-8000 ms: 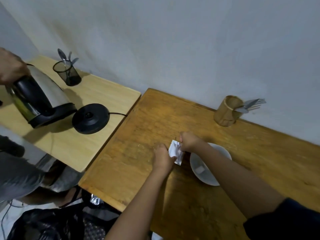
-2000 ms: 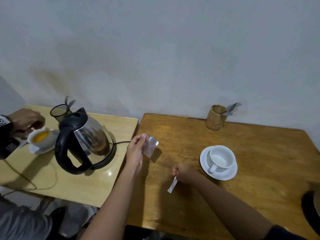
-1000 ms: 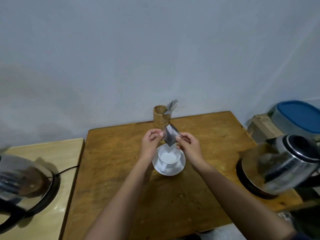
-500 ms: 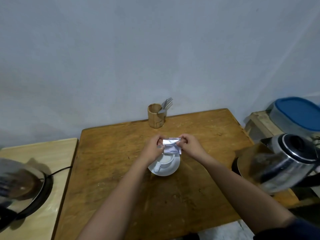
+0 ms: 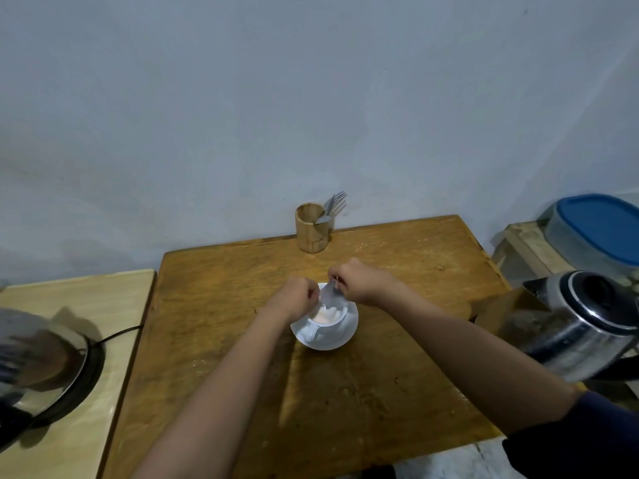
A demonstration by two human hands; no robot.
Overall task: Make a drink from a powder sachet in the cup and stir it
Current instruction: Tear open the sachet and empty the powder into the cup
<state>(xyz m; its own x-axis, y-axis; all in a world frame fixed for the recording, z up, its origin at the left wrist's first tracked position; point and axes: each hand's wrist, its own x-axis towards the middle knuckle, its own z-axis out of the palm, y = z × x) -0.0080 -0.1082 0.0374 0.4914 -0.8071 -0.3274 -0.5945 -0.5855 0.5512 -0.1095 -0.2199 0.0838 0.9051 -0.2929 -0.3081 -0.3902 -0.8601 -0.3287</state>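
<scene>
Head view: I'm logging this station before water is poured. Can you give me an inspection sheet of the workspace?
Surface: worn wooden table, scuffed; paler table alongside.
Job's things: white cup on saucer, pale powder inside; silvery sachet held above it.
Clutter: wooden holder with forks.
Hands: left hand and right hand both pinch the sachet.
Cables: black cord to left kettle base.
Surroundings: steel kettle at right, blue-lidded tub, bare wall.
</scene>
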